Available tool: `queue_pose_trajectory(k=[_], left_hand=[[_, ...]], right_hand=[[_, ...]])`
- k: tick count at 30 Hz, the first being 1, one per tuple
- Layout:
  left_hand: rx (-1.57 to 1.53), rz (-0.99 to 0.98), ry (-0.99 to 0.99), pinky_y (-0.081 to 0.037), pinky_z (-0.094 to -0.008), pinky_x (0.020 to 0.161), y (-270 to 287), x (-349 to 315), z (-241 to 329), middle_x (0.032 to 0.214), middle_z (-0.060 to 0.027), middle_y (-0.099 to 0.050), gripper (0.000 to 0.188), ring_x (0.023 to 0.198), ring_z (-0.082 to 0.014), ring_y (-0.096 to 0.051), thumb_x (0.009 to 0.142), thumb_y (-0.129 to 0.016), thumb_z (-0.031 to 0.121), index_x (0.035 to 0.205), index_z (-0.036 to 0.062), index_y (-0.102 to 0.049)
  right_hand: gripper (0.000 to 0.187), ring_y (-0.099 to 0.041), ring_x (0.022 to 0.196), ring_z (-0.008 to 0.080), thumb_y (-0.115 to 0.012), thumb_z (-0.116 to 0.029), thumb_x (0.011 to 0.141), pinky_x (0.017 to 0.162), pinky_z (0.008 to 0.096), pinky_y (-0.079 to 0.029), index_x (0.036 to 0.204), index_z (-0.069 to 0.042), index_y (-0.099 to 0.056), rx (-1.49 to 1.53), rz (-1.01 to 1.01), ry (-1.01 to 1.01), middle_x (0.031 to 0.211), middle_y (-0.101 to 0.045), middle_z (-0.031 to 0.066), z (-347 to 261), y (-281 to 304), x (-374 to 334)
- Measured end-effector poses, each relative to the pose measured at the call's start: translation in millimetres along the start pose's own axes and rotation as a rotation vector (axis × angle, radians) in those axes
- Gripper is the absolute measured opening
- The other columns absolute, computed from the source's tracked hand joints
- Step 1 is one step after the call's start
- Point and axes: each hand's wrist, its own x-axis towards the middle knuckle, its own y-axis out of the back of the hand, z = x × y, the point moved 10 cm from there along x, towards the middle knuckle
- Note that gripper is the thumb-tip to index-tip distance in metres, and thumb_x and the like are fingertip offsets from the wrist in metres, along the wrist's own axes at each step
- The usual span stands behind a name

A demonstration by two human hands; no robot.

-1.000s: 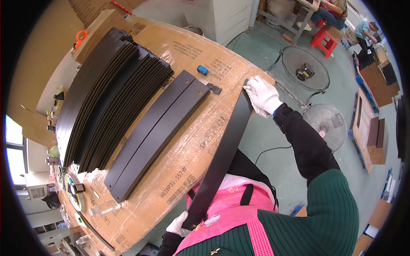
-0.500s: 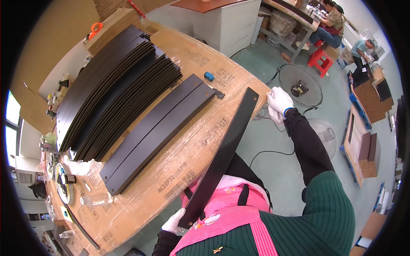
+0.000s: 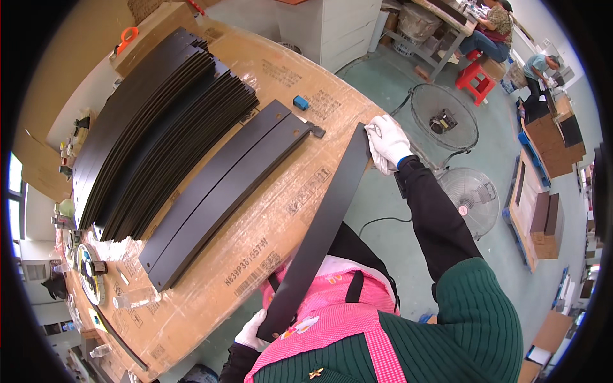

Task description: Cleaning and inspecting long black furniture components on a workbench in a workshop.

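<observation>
A long flat black board [image 3: 319,233] slants over my lap and the table's near edge. My left hand [image 3: 252,330], in a white glove, grips its lower end, the fingers partly hidden behind it. At the upper end is my right hand [image 3: 393,135], also gloved, closed on a white cloth [image 3: 379,156] that meets the board's tip and covers the hole there. Two similar dark boards [image 3: 220,191] lie side by side on the cardboard-covered table [image 3: 255,246]. Behind them, many more stand close together in a stack of black boards [image 3: 153,134].
A small blue block [image 3: 301,102] sits near the table's far edge. A clear plastic bottle [image 3: 137,298] and a tape roll [image 3: 91,274] are at the left. Floor fans [image 3: 469,198] stand to the right, beyond them a red stool [image 3: 476,83] and people working.
My right hand has moved left and brought the cloth onto the board's upper end, now covering its hole. My left hand keeps its hold; the whole view has shifted slightly.
</observation>
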Motion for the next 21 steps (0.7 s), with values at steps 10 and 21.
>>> queue_pose_trajectory(k=[10,21], left_hand=[[-0.016,-0.053,-0.041,-0.057,-0.0456,0.093,-22,-8,8,0.131,-0.0191,-0.070,0.047,0.116,-0.0326,-0.068,0.103,-0.064,0.030,0.142,0.0026,-0.058],[0.154,-0.005,-0.073,-0.055,-0.0399,0.054,-15,5,15,0.110,-0.0227,-0.074,0.059,0.074,-0.0298,-0.071,0.105,-0.056,0.046,0.135,-0.0040,-0.059]], right_hand=[[0.034,-0.066,0.113,0.0427,-0.058,-0.039,0.101,0.097,0.0521,-0.052,0.118,-0.010,-0.064,-0.233,-0.134,-0.107,0.123,-0.065,0.0210,42,22,-13],[0.029,-0.065,0.110,0.0420,-0.058,-0.036,0.102,0.095,0.0512,-0.052,0.113,-0.010,-0.063,-0.104,0.062,-0.077,0.117,-0.063,0.0201,14,8,2]])
